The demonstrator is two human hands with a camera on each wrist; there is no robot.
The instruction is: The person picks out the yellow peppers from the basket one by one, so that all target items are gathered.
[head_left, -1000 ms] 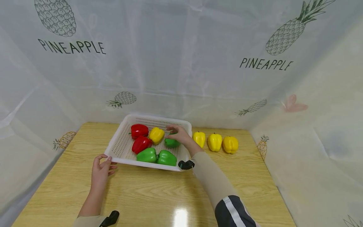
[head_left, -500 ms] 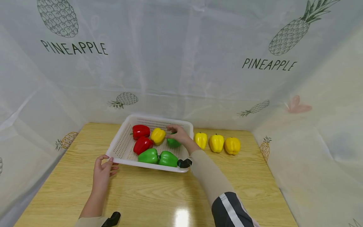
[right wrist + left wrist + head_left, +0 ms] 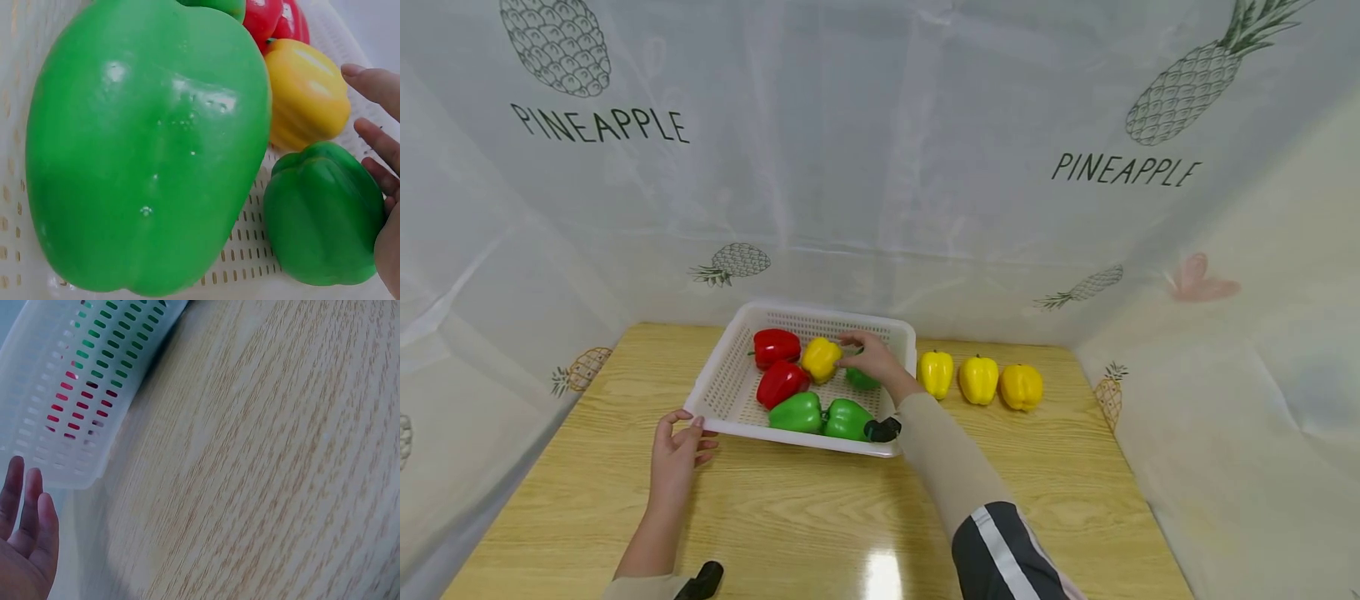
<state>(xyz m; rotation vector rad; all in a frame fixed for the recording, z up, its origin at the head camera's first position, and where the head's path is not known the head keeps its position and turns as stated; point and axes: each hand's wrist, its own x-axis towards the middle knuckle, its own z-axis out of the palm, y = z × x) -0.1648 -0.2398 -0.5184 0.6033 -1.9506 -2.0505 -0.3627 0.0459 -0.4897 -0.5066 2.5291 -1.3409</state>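
Observation:
In the head view a white perforated basket stands on the table, tilted a little in the picture. At its front left corner my left hand holds the rim between thumb and forefinger, the other fingers loosely extended below. My right hand is inside the basket, over a green bell pepper, its fingertips beside a yellow bell pepper. In the right wrist view those fingers are nearly straight, with a gap to the yellow pepper. The hand's near side covers the green pepper's edge; contact is unclear.
Two red bell peppers lie at the basket's left, two more green bell peppers along its front wall. Three yellow bell peppers stand in a row on the wooden table right of it. A pineapple-printed sheet hangs behind.
My right hand has shifted slightly left over the basket, its fingertips closer to the yellow pepper. The left hand stays at the corner. The whole view has drifted a little.

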